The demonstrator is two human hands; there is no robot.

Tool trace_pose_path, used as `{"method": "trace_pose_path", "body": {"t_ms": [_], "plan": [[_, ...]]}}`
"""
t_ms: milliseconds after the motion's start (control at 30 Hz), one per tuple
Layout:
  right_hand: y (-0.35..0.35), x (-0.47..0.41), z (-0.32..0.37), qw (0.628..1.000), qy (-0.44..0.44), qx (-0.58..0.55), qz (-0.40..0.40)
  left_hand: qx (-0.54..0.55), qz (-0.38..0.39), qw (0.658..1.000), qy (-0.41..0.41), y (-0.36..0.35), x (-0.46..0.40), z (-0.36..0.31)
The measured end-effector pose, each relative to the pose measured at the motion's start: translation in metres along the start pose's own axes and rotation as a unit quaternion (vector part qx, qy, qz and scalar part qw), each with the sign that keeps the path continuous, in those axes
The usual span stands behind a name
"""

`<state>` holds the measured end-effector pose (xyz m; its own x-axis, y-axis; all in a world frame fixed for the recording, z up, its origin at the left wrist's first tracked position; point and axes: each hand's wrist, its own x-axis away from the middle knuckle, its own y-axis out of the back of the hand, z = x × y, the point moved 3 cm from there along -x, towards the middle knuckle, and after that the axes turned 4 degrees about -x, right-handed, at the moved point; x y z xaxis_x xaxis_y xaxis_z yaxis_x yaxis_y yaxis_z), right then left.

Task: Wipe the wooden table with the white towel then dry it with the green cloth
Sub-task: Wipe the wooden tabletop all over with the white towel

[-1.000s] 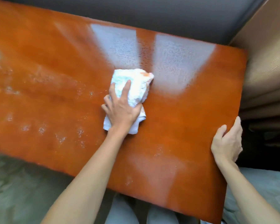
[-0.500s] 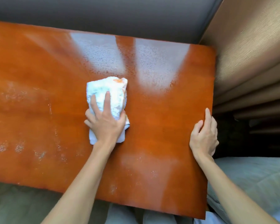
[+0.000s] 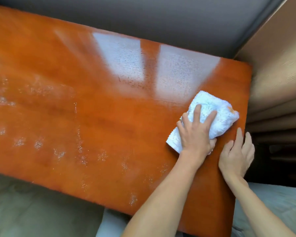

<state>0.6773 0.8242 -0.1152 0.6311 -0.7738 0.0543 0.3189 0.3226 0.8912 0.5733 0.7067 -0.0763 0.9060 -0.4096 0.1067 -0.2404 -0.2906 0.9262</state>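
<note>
The glossy orange-brown wooden table (image 3: 96,106) fills most of the view, with wet streaks and droplets across its left and near parts. A bunched white towel (image 3: 214,113) lies near the table's right edge. My left hand (image 3: 196,135) presses down on the towel with fingers spread over it. My right hand (image 3: 236,154) rests flat on the table's right edge, fingers apart, holding nothing. No green cloth is in view.
A grey wall (image 3: 161,16) runs behind the table's far edge. Beige curtain folds (image 3: 277,74) hang just right of the table. Pale bedding (image 3: 273,207) lies at the bottom right and greenish fabric (image 3: 32,207) at the bottom left.
My left hand has slid the towel from the table's middle to its right side, close to the right hand. The right hand stays on the right edge.
</note>
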Motion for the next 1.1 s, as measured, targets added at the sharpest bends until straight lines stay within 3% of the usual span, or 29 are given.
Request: {"method": "trace_pose_path", "body": {"t_ms": [133, 367, 500, 667, 867, 1100], "plan": [[-0.003, 0.025, 0.023, 0.995, 0.064, 0.070, 0.020, 0.021, -0.044, 0.994, 0.100, 0.032, 0.001, 0.089], [-0.071, 0.077, 0.162, 0.981, 0.169, 0.017, 0.091, 0.017, -0.105, 0.971, 0.213, 0.108, 0.015, 0.282], [-0.111, 0.095, 0.210, 0.986, 0.143, 0.040, 0.080, -0.015, -0.121, 0.965, 0.232, 0.148, 0.030, 0.391], [-0.117, 0.098, 0.213, 0.987, 0.130, 0.081, 0.041, -0.026, -0.134, 0.958, 0.253, 0.186, 0.042, 0.485], [-0.117, 0.098, 0.218, 0.989, 0.126, 0.080, 0.022, -0.025, -0.162, 0.934, 0.316, 0.181, 0.035, 0.483], [-0.115, 0.097, 0.220, 0.990, 0.125, 0.063, 0.008, -0.045, -0.125, 0.977, 0.169, 0.137, 0.008, 0.371]]}}
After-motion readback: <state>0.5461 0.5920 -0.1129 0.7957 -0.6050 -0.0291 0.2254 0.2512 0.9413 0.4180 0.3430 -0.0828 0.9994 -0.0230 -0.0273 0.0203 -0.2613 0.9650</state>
